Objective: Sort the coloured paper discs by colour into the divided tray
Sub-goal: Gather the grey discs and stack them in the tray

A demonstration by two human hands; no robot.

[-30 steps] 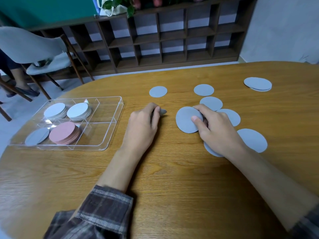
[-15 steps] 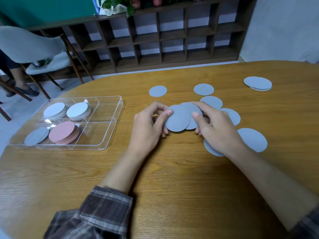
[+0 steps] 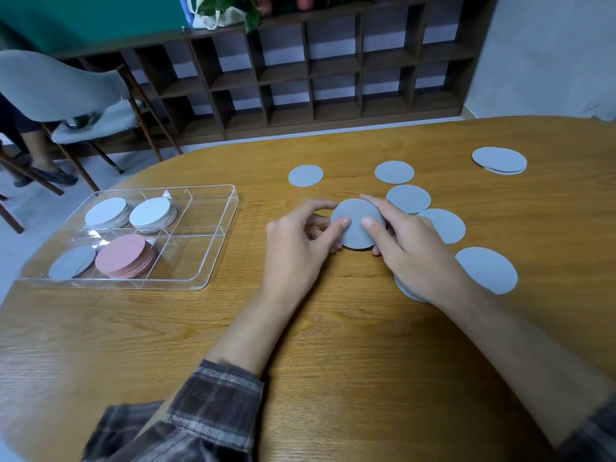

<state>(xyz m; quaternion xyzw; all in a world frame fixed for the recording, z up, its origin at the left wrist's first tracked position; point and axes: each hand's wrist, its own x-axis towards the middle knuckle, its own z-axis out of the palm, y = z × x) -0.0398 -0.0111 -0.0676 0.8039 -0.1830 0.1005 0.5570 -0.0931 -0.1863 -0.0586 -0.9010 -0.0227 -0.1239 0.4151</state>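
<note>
Both hands hold a small stack of grey paper discs (image 3: 356,213) just above the wooden table. My left hand (image 3: 301,243) pinches its left edge and my right hand (image 3: 406,248) pinches its right edge. Several more grey discs lie loose on the table: one grey disc (image 3: 305,175) beyond my left hand, another grey disc (image 3: 394,172) further right, and a grey disc (image 3: 488,270) beside my right wrist. The clear divided tray (image 3: 213,248) at the left holds two white piles (image 3: 106,211), a pink pile (image 3: 121,255) and a grey disc (image 3: 71,266).
A small pile of grey discs (image 3: 499,160) lies at the far right of the table. Beyond the table's curved far edge stand a grey chair (image 3: 63,95) with a seated person's legs, and a low dark shelf unit (image 3: 316,71).
My left hand lifted off the table and met my right hand. The two overlapping grey discs were drawn together into one aligned stack held by both hands.
</note>
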